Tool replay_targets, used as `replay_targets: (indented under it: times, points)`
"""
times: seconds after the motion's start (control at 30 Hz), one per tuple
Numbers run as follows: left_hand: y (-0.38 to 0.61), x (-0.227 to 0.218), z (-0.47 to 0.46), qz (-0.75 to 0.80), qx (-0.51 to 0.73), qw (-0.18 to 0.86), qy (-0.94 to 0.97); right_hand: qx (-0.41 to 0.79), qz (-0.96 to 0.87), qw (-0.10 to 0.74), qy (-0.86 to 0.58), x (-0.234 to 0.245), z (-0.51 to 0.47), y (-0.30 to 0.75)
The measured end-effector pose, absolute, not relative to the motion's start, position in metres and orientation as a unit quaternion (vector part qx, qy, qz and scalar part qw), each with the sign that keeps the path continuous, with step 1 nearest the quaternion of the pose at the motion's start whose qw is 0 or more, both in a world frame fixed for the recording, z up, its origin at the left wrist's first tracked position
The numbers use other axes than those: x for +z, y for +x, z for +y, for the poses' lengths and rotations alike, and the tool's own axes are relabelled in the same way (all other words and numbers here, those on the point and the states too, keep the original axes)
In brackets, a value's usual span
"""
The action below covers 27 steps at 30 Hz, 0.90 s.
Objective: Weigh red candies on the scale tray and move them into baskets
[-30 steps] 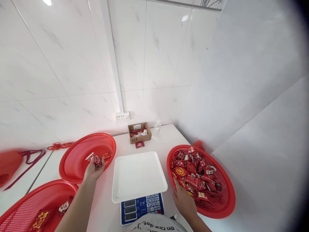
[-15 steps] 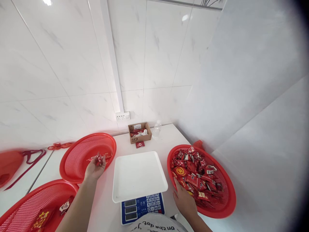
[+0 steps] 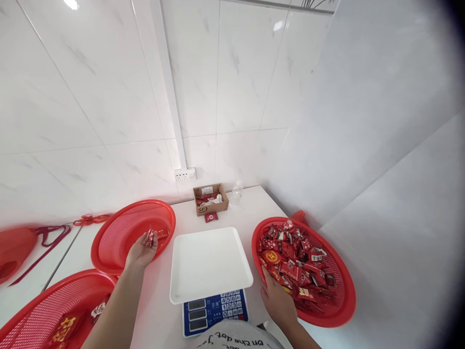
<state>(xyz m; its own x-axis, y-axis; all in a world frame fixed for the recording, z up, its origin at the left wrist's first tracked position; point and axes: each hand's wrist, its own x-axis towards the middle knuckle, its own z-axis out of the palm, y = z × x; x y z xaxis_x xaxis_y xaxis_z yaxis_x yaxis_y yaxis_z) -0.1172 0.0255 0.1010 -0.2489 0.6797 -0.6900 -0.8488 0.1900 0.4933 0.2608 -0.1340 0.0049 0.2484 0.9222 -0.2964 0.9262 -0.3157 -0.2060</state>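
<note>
My left hand (image 3: pixel 141 251) is over the near right side of a red plastic basket (image 3: pixel 119 228), palm partly turned up. Its fingers are closed on a small red-and-white wrapped candy (image 3: pixel 150 236). A few red packets (image 3: pixel 164 233) lie in that basket beyond the fingertips. My right hand (image 3: pixel 279 299) grips the near left rim of another red basket (image 3: pixel 343 295), thumb on the outer side; some fingers are hidden. That basket holds a heap of red wrapped candies (image 3: pixel 290 261). Between my hands, a white tray (image 3: pixel 210 264) tops a scale with a blue keypad (image 3: pixel 215 310).
A third red basket (image 3: pixel 22 303) with red packets stands at the lower left. Against the wall are a small cardboard box (image 3: pixel 212 209) of packets and a clear bottle (image 3: pixel 237 194). One red packet (image 3: pixel 211 217) lies before the box. A wall (image 3: pixel 392 203) stands close on the right.
My left hand has turned slightly and shifted a little left, and the candy in it shows at a different angle. My right hand stays on the basket rim.
</note>
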Motion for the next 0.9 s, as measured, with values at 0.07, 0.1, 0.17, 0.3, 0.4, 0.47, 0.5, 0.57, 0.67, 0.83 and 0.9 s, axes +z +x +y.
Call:
replay_targets:
  times: [0.07,0.1,0.17,0.3,0.4,0.47,0.5,0.57,0.67,0.83,0.9]
  points:
    - [-0.116,0.102,0.025,0.479,0.628,0.607,-0.083,-0.183,0.584,0.003,0.791,0.005,-0.134,0.261]
    - [-0.115,0.102,0.025,0.482,0.626,0.608,-0.081,-0.184,0.583,0.002,0.791,0.005,-0.134,0.261]
    - [-0.113,0.1,0.025,0.489,0.621,0.607,-0.077,-0.185,0.584,0.001,0.791,0.005,-0.134,0.26]
    - [-0.11,0.094,0.025,0.497,0.616,0.606,-0.073,-0.188,0.585,0.003,0.789,0.006,-0.135,0.26]
    - [-0.108,0.091,0.023,0.495,0.617,0.608,-0.071,-0.187,0.586,0.001,0.788,0.006,-0.135,0.261]
    - [-0.108,0.09,0.023,0.491,0.621,0.607,-0.07,-0.186,0.586,0.003,0.789,0.005,-0.135,0.261]
    - [-0.109,0.09,0.022,0.489,0.624,0.606,-0.069,-0.186,0.585,0.005,0.79,0.005,-0.135,0.261]
    - [-0.11,0.089,0.022,0.485,0.628,0.605,-0.069,-0.187,0.583,0.008,0.791,0.005,-0.135,0.261]
    - [-0.112,0.088,0.021,0.482,0.626,0.609,-0.071,-0.19,0.58,0.009,0.792,0.005,-0.135,0.261]
    - [-0.116,0.085,0.019,0.473,0.627,0.615,-0.078,-0.183,0.588,0.007,0.788,0.004,-0.134,0.262]
    - [-0.117,0.084,0.02,0.469,0.632,0.611,-0.079,-0.182,0.586,0.008,0.789,0.003,-0.134,0.262]
